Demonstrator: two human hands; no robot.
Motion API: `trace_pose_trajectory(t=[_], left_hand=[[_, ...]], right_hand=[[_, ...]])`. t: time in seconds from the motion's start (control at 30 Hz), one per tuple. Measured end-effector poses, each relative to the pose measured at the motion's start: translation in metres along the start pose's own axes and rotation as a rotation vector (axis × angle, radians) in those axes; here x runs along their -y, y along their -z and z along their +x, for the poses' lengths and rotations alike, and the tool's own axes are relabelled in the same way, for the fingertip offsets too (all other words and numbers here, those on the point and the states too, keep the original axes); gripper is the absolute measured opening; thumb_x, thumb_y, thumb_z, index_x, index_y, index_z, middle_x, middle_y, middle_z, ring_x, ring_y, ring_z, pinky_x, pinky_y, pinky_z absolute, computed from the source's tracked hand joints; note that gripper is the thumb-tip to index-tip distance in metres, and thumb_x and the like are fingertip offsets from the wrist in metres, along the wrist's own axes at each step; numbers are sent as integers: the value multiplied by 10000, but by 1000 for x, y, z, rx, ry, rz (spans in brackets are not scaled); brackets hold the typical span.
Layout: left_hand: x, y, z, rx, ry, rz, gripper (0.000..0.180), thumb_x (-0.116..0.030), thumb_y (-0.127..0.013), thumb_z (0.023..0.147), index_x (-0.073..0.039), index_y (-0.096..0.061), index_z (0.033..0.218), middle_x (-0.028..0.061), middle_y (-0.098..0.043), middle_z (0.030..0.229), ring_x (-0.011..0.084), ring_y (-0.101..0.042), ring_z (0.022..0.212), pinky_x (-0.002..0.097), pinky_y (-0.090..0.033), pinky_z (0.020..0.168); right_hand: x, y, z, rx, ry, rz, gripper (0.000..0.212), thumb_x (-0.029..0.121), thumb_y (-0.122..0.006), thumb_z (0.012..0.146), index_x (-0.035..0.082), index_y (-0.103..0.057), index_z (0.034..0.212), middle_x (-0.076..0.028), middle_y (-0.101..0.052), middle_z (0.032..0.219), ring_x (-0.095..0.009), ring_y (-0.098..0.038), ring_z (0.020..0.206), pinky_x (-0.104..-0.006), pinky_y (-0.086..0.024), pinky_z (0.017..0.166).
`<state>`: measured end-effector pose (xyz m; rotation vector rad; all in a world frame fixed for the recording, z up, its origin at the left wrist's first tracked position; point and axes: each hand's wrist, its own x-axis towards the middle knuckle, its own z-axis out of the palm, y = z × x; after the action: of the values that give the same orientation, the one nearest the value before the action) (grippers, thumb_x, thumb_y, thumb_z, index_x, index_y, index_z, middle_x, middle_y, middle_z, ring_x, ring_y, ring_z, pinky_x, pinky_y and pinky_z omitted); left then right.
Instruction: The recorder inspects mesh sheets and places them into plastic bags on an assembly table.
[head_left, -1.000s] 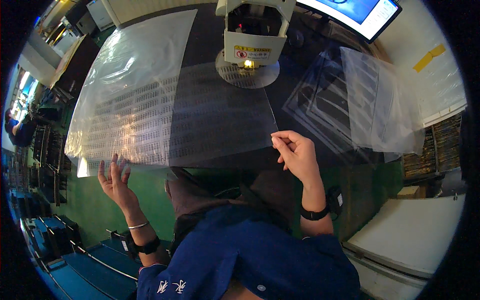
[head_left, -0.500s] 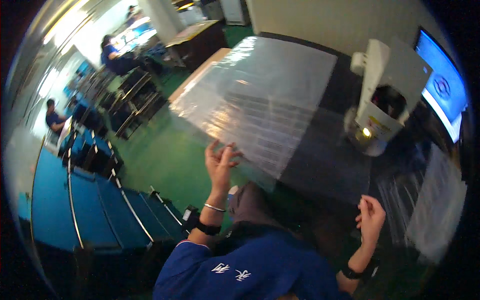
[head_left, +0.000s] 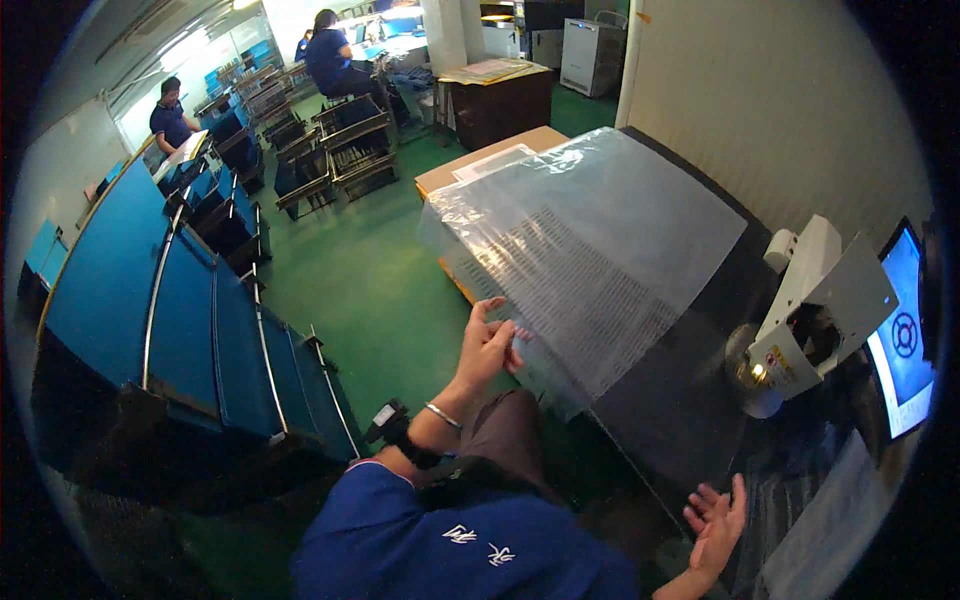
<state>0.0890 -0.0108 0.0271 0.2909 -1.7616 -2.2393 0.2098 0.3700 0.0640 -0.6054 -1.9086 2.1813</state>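
My left hand (head_left: 486,350): half curled by the film's (head_left: 655,200) near edge; whether it grips, I cannot tell.
My right hand (head_left: 714,530): spread, empty, by the desk's (head_left: 757,255) near edge.
Printed sheet (head_left: 590,300): desk's left end, overlapping film.
White machine (head_left: 797,300): beside the monitor (head_left: 905,335).

Bare hands (head_left: 487,345): two, centre and lower right
Monitor (head_left: 905,335): one, right edge
White machine (head_left: 845,285): one, right
Silver bracelet (head_left: 443,415): one, centre

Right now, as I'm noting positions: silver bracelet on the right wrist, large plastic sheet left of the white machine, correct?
No: the head view shows the bracelet on the left wrist; the large plastic sheet is indeed left of the white machine.
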Motion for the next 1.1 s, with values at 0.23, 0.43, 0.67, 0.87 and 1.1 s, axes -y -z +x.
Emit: trace_pose_trajectory(t=[0.23, 0.43, 0.67, 0.87, 1.1], left_hand=[[-10, 31, -27, 138, 135, 4, 462, -151, -570, 877, 4, -343, 1248, 94, -604, 734, 119, -553, 466, 220, -440, 400], [-5, 35, -25, 91, 116, 47, 405, -176, -620, 858, 10, -454, 1178, 131, -655, 811, 102, -573, 516, 202, -435, 421], [-15, 11, -27, 344, 173, 233, 353, -162, -646, 843, -12, -520, 1137, 59, -648, 769, 57, -546, 565, 198, -424, 469], [-9, -31, -45, 503, -89, 367, 296, -146, -660, 834, -25, -581, 1093, 18, -621, 741, 50, -547, 650, 217, -453, 569], [-31, -72, -56, 910, -592, 754, 250, -157, -689, 760, -94, -655, 1000, 92, -643, 985, 264, -616, 926, 351, -512, 786]], right_hand=[[11, 0, -25, 280, -181, -37, 629, 322, -552, 877, 25, -299, 1371, -187, -599, 1014, -228, -648, 817, -302, -558, 598], [51, 15, -44, 188, -164, -319, 406, 149, -499, 911, 16, -414, 1286, -209, -613, 1060, -267, -636, 790, -322, -519, 705], [49, 128, -85, -422, -146, -588, 496, 352, -360, 948, 22, -433, 1311, -211, -476, 1259, -352, -510, 1055, -419, -400, 928], [46, 196, -147, -520, -47, -718, 462, 283, -425, 928, 42, -430, 1323, -197, -367, 1361, -334, -435, 1157, -398, -361, 975], [25, 202, -155, -815, 297, -415, 427, 239, -516, 917, 92, -442, 1310, -75, -604, 961, -129, -587, 784, -225, -488, 639]])
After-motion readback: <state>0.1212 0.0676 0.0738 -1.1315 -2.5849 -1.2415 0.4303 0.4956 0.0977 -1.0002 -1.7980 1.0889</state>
